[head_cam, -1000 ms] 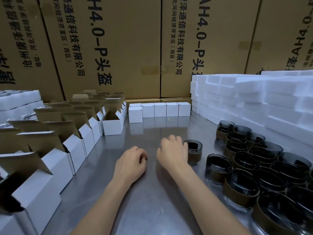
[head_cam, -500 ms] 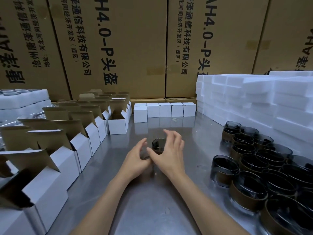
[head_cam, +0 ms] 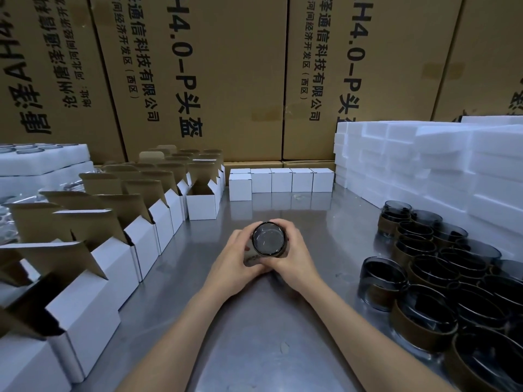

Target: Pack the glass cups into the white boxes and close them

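Your left hand (head_cam: 236,258) and right hand (head_cam: 294,254) curled their fingers around a smoky glass cup (head_cam: 268,239), tipped toward you at table centre, with open white boxes (head_cam: 135,244) at nine o'clock and more banded cups (head_cam: 441,273) at three.

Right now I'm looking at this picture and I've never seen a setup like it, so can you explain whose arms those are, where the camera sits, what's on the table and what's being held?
There is no machine here. The camera is worn on a person's head and looks forward and down, so the two bare arms reaching in from the bottom are that person's own. The left hand and the right hand together hold one glass cup, tipped on its side above the metal table. On the left stand rows of open white boxes, flaps up. At the back is a short row of closed white boxes. On the right are many more dark glass cups with brown bands, and behind them stacked white foam blocks. Big brown cartons form the back wall.
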